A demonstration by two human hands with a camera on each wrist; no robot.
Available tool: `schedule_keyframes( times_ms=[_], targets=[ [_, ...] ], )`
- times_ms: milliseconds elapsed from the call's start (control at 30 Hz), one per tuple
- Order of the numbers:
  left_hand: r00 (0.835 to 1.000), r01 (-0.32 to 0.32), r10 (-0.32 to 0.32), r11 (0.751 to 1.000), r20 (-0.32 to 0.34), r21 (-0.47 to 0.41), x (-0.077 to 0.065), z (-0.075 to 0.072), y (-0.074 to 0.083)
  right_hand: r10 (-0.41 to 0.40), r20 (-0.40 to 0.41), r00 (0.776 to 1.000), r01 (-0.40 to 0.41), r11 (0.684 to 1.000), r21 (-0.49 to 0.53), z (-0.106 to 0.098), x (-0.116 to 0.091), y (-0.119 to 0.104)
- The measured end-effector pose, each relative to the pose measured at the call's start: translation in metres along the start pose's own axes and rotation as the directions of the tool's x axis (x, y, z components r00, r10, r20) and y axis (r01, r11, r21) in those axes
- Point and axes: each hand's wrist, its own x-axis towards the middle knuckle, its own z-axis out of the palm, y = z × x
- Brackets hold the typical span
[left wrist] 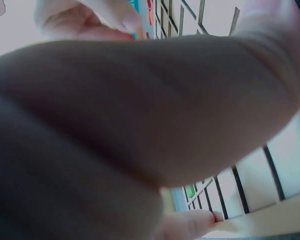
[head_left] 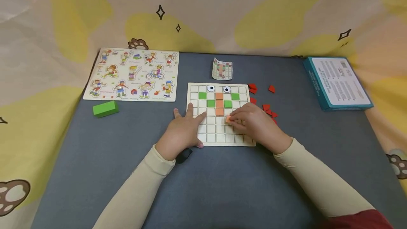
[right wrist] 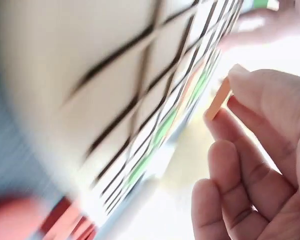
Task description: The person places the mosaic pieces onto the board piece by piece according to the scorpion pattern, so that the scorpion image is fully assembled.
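Note:
A wooden grid board (head_left: 211, 138) lies on the grey table. It carries two googly-eye pieces (head_left: 211, 88) in its top row, several green tiles (head_left: 202, 95) and a column of orange tiles (head_left: 219, 104). My right hand (head_left: 259, 124) pinches an orange square tile (right wrist: 219, 102) between thumb and index finger, close over the squares just right of the column's lower end. Along the board's left side, my left hand (head_left: 181, 130) rests with fingers spread, thumb by the lower edge. In the left wrist view, that hand's own flesh covers most of the frame.
Red pieces (head_left: 267, 107) lie scattered right of the board. Behind it stands a small curled pattern card (head_left: 222, 70). A sports picture puzzle (head_left: 121, 70) and a green block (head_left: 106, 109) are at left, a teal box (head_left: 340, 82) at right. A black object (head_left: 183, 156) sits under my left wrist.

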Motion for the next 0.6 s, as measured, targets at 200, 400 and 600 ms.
schedule_keyframes(
  times_ms=[200,400,600],
  targets=[
    [1.000,0.004,-0.004,1.000,0.004,0.008,0.001,0.002,0.001,-0.108,0.013,0.994,0.109,0.989,-0.099,0.015,0.018,-0.015],
    [1.000,-0.007,0.007,1.000,-0.003,0.007,0.001,0.001,0.001,-0.108,0.037,0.993,0.112,0.987,-0.113,0.021,0.022,-0.012],
    [1.000,-0.006,0.007,1.000,-0.011,0.006,0.001,0.002,0.000,-0.059,0.054,0.997,0.066,0.988,-0.141,0.021,0.022,-0.011]
  ],
)
